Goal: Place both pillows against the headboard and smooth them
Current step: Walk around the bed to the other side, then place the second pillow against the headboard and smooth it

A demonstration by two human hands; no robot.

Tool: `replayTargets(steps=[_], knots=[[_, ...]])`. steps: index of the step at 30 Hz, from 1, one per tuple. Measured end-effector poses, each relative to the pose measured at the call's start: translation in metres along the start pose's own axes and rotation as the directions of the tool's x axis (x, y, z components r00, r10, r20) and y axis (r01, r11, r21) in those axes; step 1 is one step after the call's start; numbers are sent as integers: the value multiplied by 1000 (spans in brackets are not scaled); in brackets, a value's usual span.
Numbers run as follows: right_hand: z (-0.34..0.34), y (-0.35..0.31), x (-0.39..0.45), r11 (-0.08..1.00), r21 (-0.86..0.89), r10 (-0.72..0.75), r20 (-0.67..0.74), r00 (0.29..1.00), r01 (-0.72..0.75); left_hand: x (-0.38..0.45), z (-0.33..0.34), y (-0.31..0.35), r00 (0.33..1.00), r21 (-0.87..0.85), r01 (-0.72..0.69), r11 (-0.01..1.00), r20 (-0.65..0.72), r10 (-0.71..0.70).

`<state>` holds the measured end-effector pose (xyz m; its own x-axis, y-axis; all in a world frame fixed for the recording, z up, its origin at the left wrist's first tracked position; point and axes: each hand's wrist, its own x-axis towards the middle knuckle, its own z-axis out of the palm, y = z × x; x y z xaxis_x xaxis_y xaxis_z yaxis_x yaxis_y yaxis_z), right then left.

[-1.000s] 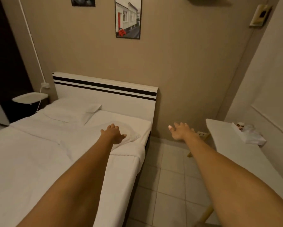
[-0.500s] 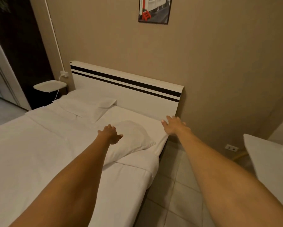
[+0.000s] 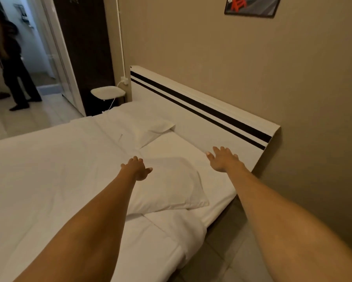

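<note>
Two white pillows lie on a white bed. The near pillow [image 3: 171, 186] lies flat at the bed's right side, a gap of sheet between it and the white headboard [image 3: 211, 117] with two black stripes. The far pillow [image 3: 140, 127] lies close to the headboard's left end. My left hand [image 3: 137, 168] hovers over the near pillow's left edge, fingers loosely spread, holding nothing. My right hand [image 3: 224, 160] is open, palm down, over the sheet between the near pillow and the headboard.
A folded white duvet [image 3: 49, 180] covers the bed. A small round white side table [image 3: 108, 92] stands left of the headboard. A person [image 3: 10, 58] stands in the doorway at far left. Tiled floor [image 3: 232, 251] runs along the bed's right side.
The view has swung left and closer to the bed. My right hand moved from beside the bed to above the sheet near the headboard. My left hand stays over the near pillow.
</note>
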<state>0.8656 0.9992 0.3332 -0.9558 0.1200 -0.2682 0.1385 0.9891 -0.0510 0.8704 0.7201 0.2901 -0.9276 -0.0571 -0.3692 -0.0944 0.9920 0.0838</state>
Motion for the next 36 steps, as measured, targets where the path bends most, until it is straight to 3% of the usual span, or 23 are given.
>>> replayTargets(steps=[11,22,29,36], knots=[[-5,-36,149,975,-73,-203,74,976,209,97,-1,-5,976,-80,216,973,57,-212],[0,-87,285,905,-125,-383,181,906,408,179,3,-11,916,-194,396,898,151,-371],[20,-131,361,801,-153,-537,244,808,579,211,34,-19,815,-290,580,762,211,-540],[67,-177,442,644,-200,-650,366,666,739,246,112,-6,666,-425,739,522,344,-662]])
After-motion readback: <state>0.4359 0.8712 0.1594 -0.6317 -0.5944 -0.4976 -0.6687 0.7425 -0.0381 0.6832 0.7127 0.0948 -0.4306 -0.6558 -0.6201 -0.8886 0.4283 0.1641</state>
